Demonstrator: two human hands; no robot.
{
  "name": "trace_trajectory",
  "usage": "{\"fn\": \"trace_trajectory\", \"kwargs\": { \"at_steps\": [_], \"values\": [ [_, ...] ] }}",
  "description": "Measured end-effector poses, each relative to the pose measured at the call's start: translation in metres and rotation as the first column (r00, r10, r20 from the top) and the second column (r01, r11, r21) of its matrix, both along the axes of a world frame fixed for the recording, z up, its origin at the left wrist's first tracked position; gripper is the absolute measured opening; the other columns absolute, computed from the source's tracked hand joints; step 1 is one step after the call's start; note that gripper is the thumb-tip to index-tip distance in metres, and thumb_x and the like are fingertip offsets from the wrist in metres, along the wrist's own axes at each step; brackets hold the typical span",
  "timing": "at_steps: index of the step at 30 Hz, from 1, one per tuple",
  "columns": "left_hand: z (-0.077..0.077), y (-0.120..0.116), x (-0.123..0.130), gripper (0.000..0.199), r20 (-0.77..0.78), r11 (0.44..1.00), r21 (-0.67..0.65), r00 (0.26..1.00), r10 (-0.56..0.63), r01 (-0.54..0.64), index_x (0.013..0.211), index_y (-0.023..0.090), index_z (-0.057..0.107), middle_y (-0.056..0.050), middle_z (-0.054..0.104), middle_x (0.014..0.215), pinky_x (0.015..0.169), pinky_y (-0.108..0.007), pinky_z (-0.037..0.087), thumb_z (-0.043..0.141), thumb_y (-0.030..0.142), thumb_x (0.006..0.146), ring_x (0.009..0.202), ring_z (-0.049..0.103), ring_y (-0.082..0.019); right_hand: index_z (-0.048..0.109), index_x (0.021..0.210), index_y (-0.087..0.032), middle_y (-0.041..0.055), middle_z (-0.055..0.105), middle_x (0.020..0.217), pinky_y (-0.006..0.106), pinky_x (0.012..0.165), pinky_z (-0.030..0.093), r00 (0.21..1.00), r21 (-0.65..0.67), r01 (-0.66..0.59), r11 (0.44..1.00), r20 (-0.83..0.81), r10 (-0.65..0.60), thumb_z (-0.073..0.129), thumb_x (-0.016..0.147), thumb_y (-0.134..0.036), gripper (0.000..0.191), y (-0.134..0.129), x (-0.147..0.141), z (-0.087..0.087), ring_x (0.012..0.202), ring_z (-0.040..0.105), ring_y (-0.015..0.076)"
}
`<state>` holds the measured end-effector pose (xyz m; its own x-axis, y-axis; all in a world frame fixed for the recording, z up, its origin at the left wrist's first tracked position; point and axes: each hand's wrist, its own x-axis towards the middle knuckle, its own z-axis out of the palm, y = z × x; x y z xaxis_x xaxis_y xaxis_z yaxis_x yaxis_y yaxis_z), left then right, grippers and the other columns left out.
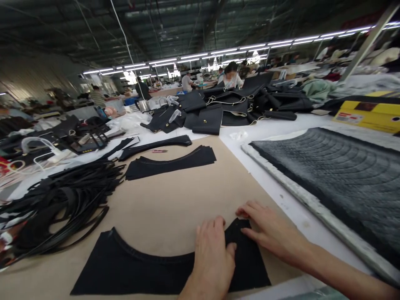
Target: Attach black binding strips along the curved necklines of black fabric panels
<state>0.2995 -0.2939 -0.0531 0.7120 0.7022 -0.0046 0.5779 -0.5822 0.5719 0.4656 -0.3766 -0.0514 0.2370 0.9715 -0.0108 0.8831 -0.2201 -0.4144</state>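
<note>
A black curved fabric piece (pixel 150 271) lies flat on the brown board near me, its hollow edge facing away. My left hand (pixel 214 256) rests palm down on its right part, fingers lying over the upper edge and thumb out to the side. At the piece's upper right corner is my right hand (pixel 265 229). Its thumb touches the top of the fabric, and its curled fingertips are at the corner's far edge. Farther back on the board is a stack of similar black curved pieces (pixel 171 162).
Black strips (pixel 68 204) are heaped at left. Small pink-handled snips (pixel 160 151) lie behind the stack. A dark textured slab (pixel 331 179) stands right, near a yellow box (pixel 368 114). Black bag parts (pixel 206 118) are piled at the back. A person (pixel 231 77) sits beyond.
</note>
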Motion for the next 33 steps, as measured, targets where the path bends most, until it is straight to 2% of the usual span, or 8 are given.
{"fn": "trace_trajectory", "kwargs": {
  "at_steps": [4, 7, 10, 13, 16, 20, 27, 33],
  "values": [
    [-0.005, 0.011, 0.004, 0.035, 0.149, 0.973, -0.227, 0.989, -0.009, 0.043, 0.090, 0.021, 0.057, 0.001, 0.062, 0.079, 0.072, -0.032, 0.045, 0.058, -0.002, 0.064, 0.077, 0.058, -0.020, 0.060, 0.099, -0.020, 0.0071, 0.059, 0.103, 0.037, 0.086, 0.042, 0.997, 0.024, 0.015, 1.000, -0.077, -0.014, 0.061, 0.076, -0.013, 0.024, 0.000, 0.000, 0.007, 0.098, 0.053, 0.0238],
    [-0.007, 0.018, 0.003, 0.033, 0.266, 0.845, -0.515, 0.964, 0.000, 0.143, 0.090, 0.020, 0.054, 0.005, 0.058, 0.069, 0.058, -0.022, 0.041, 0.056, 0.000, 0.064, 0.066, 0.056, -0.014, 0.059, 0.092, -0.018, 0.0054, 0.061, 0.093, 0.035, 0.080, 0.041, 0.965, 0.037, 0.064, 0.997, -0.258, -0.052, 0.056, 0.075, -0.015, 0.018, -0.002, 0.000, 0.009, 0.091, 0.055, 0.0224],
    [-0.002, 0.022, -0.001, 0.034, 0.294, 0.754, -0.630, 0.956, 0.013, 0.184, 0.093, 0.018, 0.052, 0.006, 0.056, 0.068, 0.058, -0.021, 0.041, 0.057, 0.001, 0.064, 0.065, 0.055, -0.012, 0.055, 0.078, -0.017, 0.0023, 0.058, 0.076, 0.030, 0.066, 0.040, 0.856, 0.053, 0.122, 0.991, -0.512, -0.077, 0.053, 0.076, -0.027, 0.010, -0.003, -0.001, 0.009, 0.074, 0.053, 0.0188],
    [0.007, 0.020, -0.006, 0.038, 0.327, 0.875, -0.455, 0.945, -0.009, 0.165, 0.100, 0.020, 0.053, 0.002, 0.060, 0.081, 0.071, -0.027, 0.045, 0.061, 0.003, 0.067, 0.080, 0.057, -0.017, 0.054, 0.075, -0.017, -0.0002, 0.054, 0.070, 0.028, 0.063, 0.038, 0.725, 0.064, 0.139, 0.988, -0.687, -0.057, 0.057, 0.074, -0.038, 0.021, -0.003, -0.004, 0.011, 0.069, 0.050, 0.0165],
    [0.017, 0.014, -0.007, 0.035, 0.431, 0.986, -0.050, 0.894, -0.125, 0.162, 0.103, 0.023, 0.055, -0.003, 0.060, 0.101, 0.086, -0.037, 0.042, 0.058, 0.003, 0.075, 0.098, 0.053, -0.021, 0.059, 0.078, -0.015, 0.0001, 0.055, 0.071, 0.027, 0.065, 0.038, 0.614, 0.038, 0.154, 0.987, -0.787, -0.066, 0.061, 0.071, -0.040, 0.025, -0.004, -0.010, 0.015, 0.070, 0.050, 0.0161],
    [0.023, 0.008, -0.003, 0.024, 0.449, 0.922, 0.316, 0.821, -0.353, 0.224, 0.092, 0.022, 0.059, -0.003, 0.058, 0.096, 0.081, -0.036, 0.043, 0.050, 0.002, 0.083, 0.091, 0.053, -0.020, 0.062, 0.078, -0.015, -0.0011, 0.053, 0.067, 0.026, 0.060, 0.034, 0.498, -0.015, 0.183, 0.983, -0.861, -0.106, 0.064, 0.067, -0.044, 0.031, -0.006, -0.018, 0.024, 0.063, 0.045, 0.0138],
    [0.016, 0.002, 0.000, 0.020, 0.409, 0.845, 0.512, 0.821, -0.398, 0.154, 0.084, 0.018, 0.060, -0.004, 0.058, 0.088, 0.080, -0.038, 0.040, 0.045, 0.005, 0.089, 0.083, 0.053, -0.020, 0.059, 0.068, -0.016, -0.0022, 0.048, 0.061, 0.024, 0.059, 0.033, 0.379, -0.125, 0.204, 0.971, -0.905, -0.196, 0.064, 0.062, -0.048, 0.033, -0.010, -0.030, 0.036, 0.058, 0.041, 0.0113],
    [0.012, -0.003, -0.001, 0.019, 0.360, 0.781, 0.614, 0.842, -0.402, 0.111, 0.082, 0.016, 0.059, -0.005, 0.058, 0.087, 0.088, -0.041, 0.038, 0.046, 0.004, 0.086, 0.083, 0.054, -0.020, 0.062, 0.067, -0.014, -0.0018, 0.049, 0.058, 0.023, 0.054, 0.036, 0.473, -0.101, 0.227, 0.969, -0.858, -0.201, 0.058, 0.065, -0.044, 0.031, -0.009, -0.035, 0.034, 0.054, 0.043, 0.0112]
  ]
}}
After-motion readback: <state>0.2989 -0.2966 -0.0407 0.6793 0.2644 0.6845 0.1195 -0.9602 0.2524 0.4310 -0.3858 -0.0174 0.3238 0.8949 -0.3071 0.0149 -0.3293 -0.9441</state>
